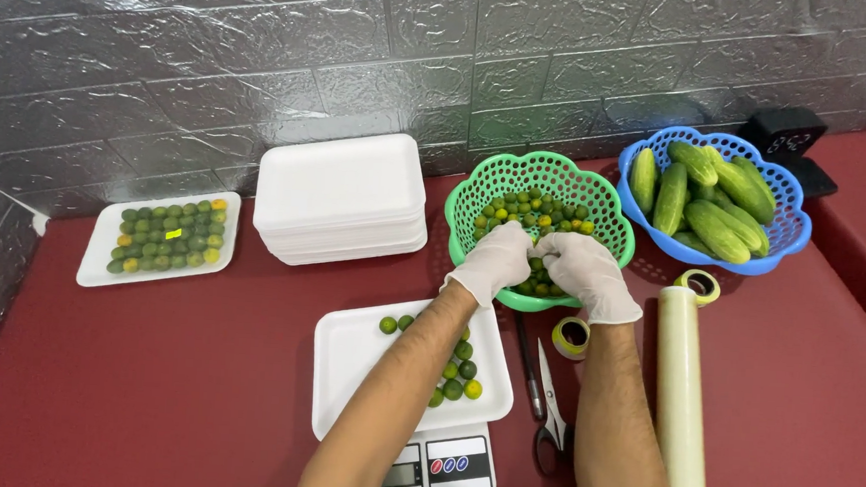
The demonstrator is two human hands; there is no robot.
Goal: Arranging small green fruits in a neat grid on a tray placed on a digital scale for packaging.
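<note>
Dark red tabletop [174, 378] runs to a grey embossed wall. On it a green lattice basket [596, 198] holds small round limes [530, 207], mostly green, a few yellowish. Both gloved hands reach forward into its near side, forearms bare. Left hand [494, 259] and right hand [580, 271] sit side by side, fingers curled down among the limes; what each grips I cannot tell. Nearer, a white foam tray [356, 354] on a scale [439, 470] carries about 10 limes.
</note>
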